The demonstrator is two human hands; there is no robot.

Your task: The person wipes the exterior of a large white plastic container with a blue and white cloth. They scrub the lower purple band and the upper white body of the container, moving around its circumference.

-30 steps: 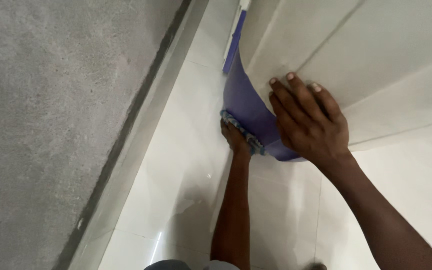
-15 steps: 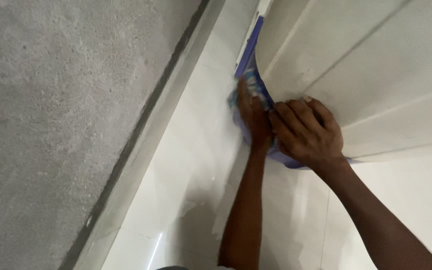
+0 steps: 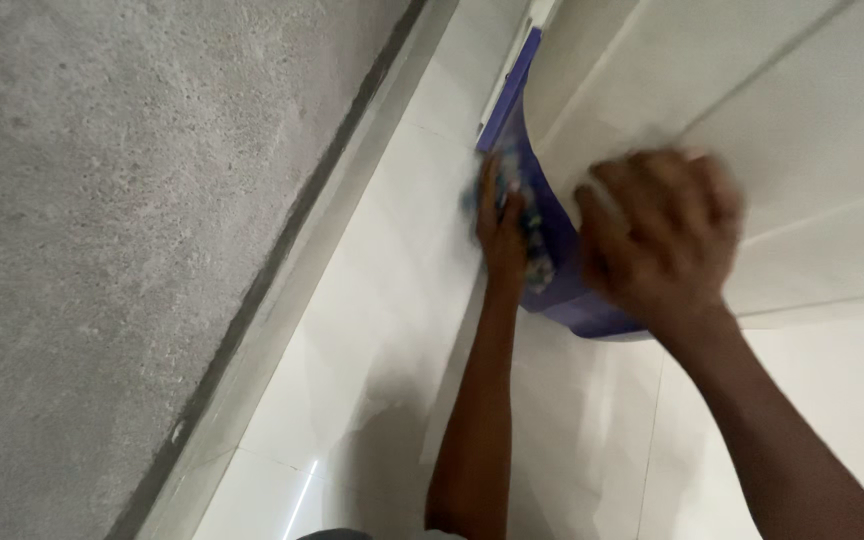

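Observation:
My left hand (image 3: 501, 232) presses a blue and white cloth (image 3: 518, 210) against the glossy white tiled surface (image 3: 392, 300), under the lifted edge of a sheet. The sheet is white on its top face (image 3: 752, 110) and purple-blue (image 3: 552, 240) on its underside. My right hand (image 3: 657, 235), blurred by motion, rests on the sheet's white face near its curled edge and holds it bent back. Part of the cloth is hidden behind my left hand's fingers.
A rough grey concrete surface (image 3: 102, 220) fills the left side. A dark joint and a pale metal strip (image 3: 292, 280) run diagonally between it and the tiles. Tile seams cross the white surface at the bottom.
My left hand slid the cloth up under the sheet edge, from the lower purple fold toward its top. My right hand shifted right and up on the white sheet, now blurred.

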